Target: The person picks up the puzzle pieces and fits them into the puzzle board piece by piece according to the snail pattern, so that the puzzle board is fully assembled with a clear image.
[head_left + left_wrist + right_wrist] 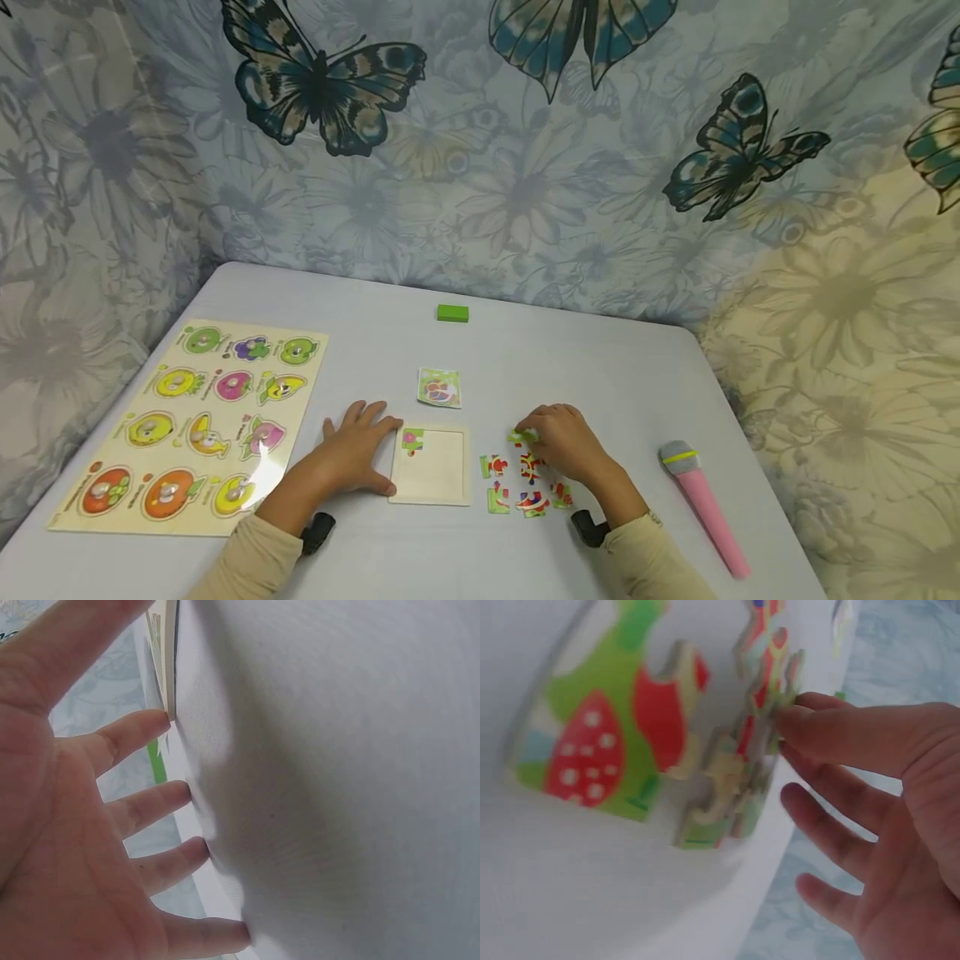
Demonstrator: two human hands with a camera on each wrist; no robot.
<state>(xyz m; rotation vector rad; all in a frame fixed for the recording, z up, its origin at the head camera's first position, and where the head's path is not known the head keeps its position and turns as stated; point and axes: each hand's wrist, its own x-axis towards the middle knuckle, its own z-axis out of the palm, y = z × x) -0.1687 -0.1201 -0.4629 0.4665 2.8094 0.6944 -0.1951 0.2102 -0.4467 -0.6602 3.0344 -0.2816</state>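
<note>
Several puzzle pieces [533,504] lie right of the tray [438,477]; the right hand [568,442] pinches one, the left hand [351,452], fingers spread, touches the tray's edge. Around them on the desk [367,333]: fruit board [191,407], card [438,388], green block [453,313], pink microphone [707,510].

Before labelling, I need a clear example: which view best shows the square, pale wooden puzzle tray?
The head view shows the square, pale wooden puzzle tray nearly whole from above. Left wrist view shows only its edge; right wrist view, none.
</note>
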